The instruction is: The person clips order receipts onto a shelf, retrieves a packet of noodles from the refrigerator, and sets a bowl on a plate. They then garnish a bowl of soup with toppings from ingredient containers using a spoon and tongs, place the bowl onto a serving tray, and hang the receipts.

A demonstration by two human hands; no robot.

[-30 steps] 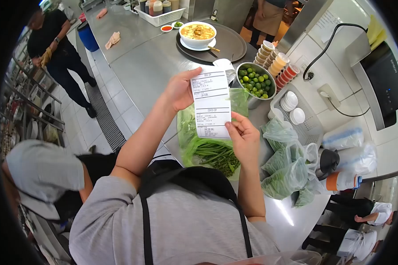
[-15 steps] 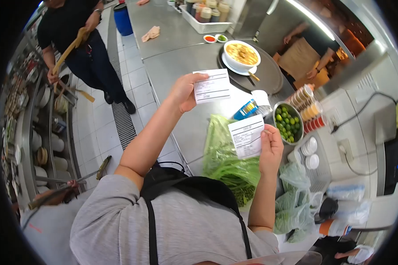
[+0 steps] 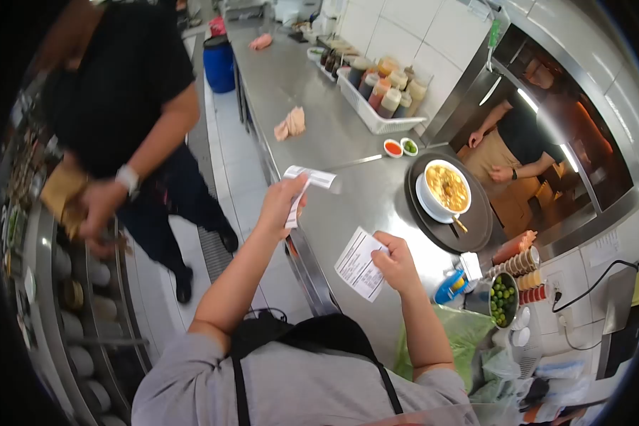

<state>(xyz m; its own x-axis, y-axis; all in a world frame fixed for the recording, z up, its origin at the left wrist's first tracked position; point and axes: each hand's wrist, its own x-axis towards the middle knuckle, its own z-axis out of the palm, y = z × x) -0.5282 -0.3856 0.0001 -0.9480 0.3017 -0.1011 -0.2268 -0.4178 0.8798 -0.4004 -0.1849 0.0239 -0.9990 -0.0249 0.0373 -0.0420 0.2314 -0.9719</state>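
My left hand (image 3: pixel 280 206) is closed on a printed paper order slip (image 3: pixel 312 177), which bends over my fingers above the counter's edge. To its right, my right hand (image 3: pixel 397 264) pinches a second order slip (image 3: pixel 358 265), tilted, its printed lines too small to read. Beyond that hand, a white bowl of soup (image 3: pixel 444 190) with yellowish contents sits on a saucer on a round dark tray (image 3: pixel 468 238). A gold-coloured utensil handle (image 3: pixel 460 224) shows beside the bowl. Two small dishes, one of red sauce (image 3: pixel 393 148) and one of green limes (image 3: pixel 409 146), stand next to the tray.
A person in a black shirt (image 3: pixel 131 92) stands in the left aisle beside shelves, holding something brown. Another person (image 3: pixel 522 135) is behind the pass window. A basket of sauce bottles (image 3: pixel 376 117), a pot of limes (image 3: pixel 503 302) and a green plastic bag (image 3: pixel 447 337) are on the steel counter (image 3: pixel 319 106).
The view has turned, and the slip in my left hand has gone from flat to curled. My right hand's slip is tilted now. The person in the aisle has come closer.
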